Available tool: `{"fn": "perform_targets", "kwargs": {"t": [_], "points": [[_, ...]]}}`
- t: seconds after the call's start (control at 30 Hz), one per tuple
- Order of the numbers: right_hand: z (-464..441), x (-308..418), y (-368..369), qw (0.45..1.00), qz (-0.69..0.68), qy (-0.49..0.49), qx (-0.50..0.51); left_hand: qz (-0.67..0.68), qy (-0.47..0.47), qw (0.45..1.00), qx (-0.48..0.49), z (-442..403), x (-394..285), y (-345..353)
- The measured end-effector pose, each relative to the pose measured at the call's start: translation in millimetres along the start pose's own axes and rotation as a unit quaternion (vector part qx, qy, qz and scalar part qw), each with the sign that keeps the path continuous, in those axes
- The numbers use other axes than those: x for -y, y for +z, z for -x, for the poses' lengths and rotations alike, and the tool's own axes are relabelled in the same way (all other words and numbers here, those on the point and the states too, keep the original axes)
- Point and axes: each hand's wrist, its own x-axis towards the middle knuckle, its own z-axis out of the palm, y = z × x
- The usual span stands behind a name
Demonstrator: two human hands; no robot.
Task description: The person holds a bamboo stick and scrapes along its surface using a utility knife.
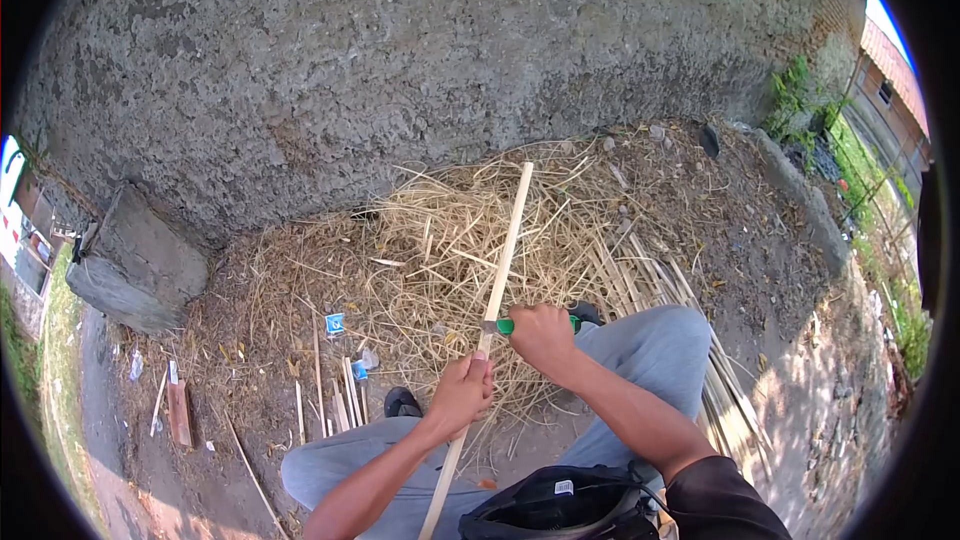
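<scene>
A long pale strip of bamboo or wood (511, 240) slants up from between my legs toward the wall. My left hand (462, 395) is closed around it below its middle. In my closed right hand (543, 340) is a knife with a green handle (506, 327). Its short metal blade (490, 326) lies against the strip, just above my left hand. Under the strip spreads a heap of thin curled shavings (450, 230).
A rough grey wall (480, 50) rises ahead. Split strips (735, 395) lie beside my right leg, and shorter pieces (345, 395) lie to the left. A concrete block (150, 260) stands farther left. A black bag (560, 510) rests at my lap.
</scene>
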Motion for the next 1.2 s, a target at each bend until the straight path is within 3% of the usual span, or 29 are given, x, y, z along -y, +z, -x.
{"fn": "perform_targets", "kwargs": {"t": [0.2, 0.37, 0.6, 1.0, 1.07, 1.13, 1.2], "points": [[-7.1, -3.6, -3.6, 0.999, 0.027, -0.011, 0.025, 0.010, -0.013, 1.000, 0.017, 4.9, -7.2, 1.7], [-15.8, -8.6, -8.9, 0.999, 0.031, 0.001, -0.023, -0.004, -0.016, 0.999, 0.029, 9.9, -5.7, -4.6], [-18.3, -9.6, -2.4, 0.999, 0.047, 0.010, 0.016, -0.094, 0.033, 0.994, -0.042, 11.4, 5.5, 1.2], [-39.8, -42.1, 13.4, 0.994, 0.032, 0.101, 0.028, -0.133, 0.015, 0.990, -0.032, 28.2, 15.3, -3.1], [-46.5, -54.5, 18.0, 0.990, 0.039, 0.135, 0.011, -0.134, 0.017, 0.991, -0.025, 34.5, 23.7, -3.6], [-53.8, -83.7, -6.8, 0.969, -0.012, 0.248, 0.013, -0.195, -0.011, 0.981, 0.017, 49.7, 39.0, -3.1], [-53.2, -97.2, 0.1, 0.968, 0.010, 0.250, -0.015, -0.164, -0.039, 0.985, 0.032, 54.7, 32.5, -4.9]]}}
